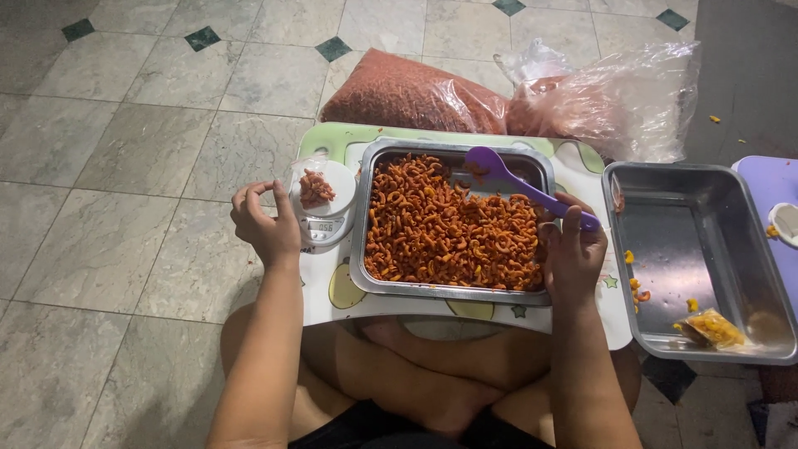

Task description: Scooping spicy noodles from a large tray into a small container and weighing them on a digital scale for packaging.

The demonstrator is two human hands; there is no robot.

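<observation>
Barely started, I'd say: the tray (453, 218) is heaped with orange pasta, only one small bagged portion (315, 189) sits on the scale (326, 218). Left hand (268, 223) loosely curled beside the scale, holding nothing; right hand (573, 249) grips the purple spoon (522, 185) over the tray.

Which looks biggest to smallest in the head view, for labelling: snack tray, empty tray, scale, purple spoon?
1. Snack tray and empty tray: alike, and the empty one is cut off at the frame edge.
2. Purple spoon.
3. Scale.
</observation>
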